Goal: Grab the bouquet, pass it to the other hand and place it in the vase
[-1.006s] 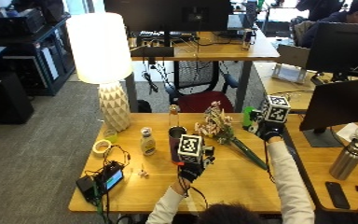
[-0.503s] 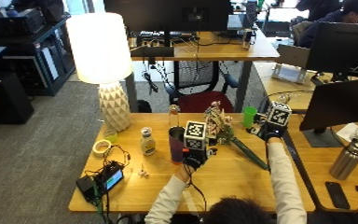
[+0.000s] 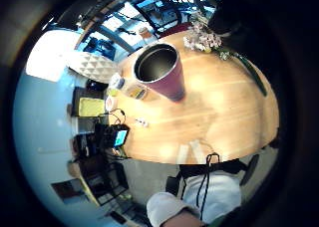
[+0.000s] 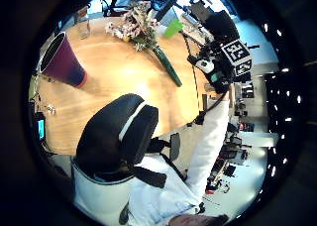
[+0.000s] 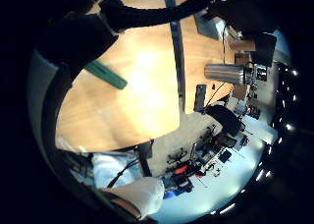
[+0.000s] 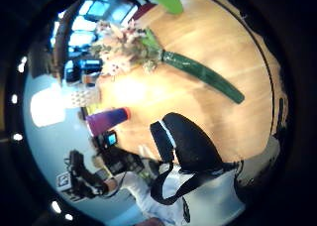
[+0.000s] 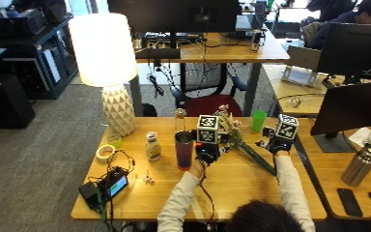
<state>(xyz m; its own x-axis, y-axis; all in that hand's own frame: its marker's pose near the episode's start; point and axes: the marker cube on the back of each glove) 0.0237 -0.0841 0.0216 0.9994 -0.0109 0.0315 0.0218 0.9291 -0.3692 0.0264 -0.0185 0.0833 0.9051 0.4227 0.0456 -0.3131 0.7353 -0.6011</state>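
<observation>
**Q:** Where does the bouquet lie, and which hand is nearer?

**A:** Seen from above, the bouquet (image 7: 242, 141) lies flat on the wooden worktop (image 7: 237, 193), not yet lifted. Its blooms point toward 11 o'clock and its green wrapped stem runs down toward 5 o'clock. The left hand (image 7: 206, 151) hovers just beside the flower end, at about 9 o'clock from it. The right hand (image 7: 277, 145) hangs at about 3 o'clock from the stem, near but apart. Both are close; the left looks the nearer to the blooms, the right the nearer to the stem.

**Q:** Is either hand holding anything?

**A:** Neither holds anything. From its palm view the left hand's fingers look loosely curled around nothing; whether the right hand's fingers are spread or curled cannot be told.

**Q:** And the vase?

**A:** The purple vase (image 7: 184, 150) stands upright and empty just at 9 o'clock of the left hand.

**Q:** Anything in the way?

**A:** A green cup (image 7: 257, 121) stands at 1 o'clock of the blooms and a clear bottle (image 7: 181, 120) at 12 o'clock of the vase. Neither blocks the stem, though the bottle crowds the vase's far side.
</observation>
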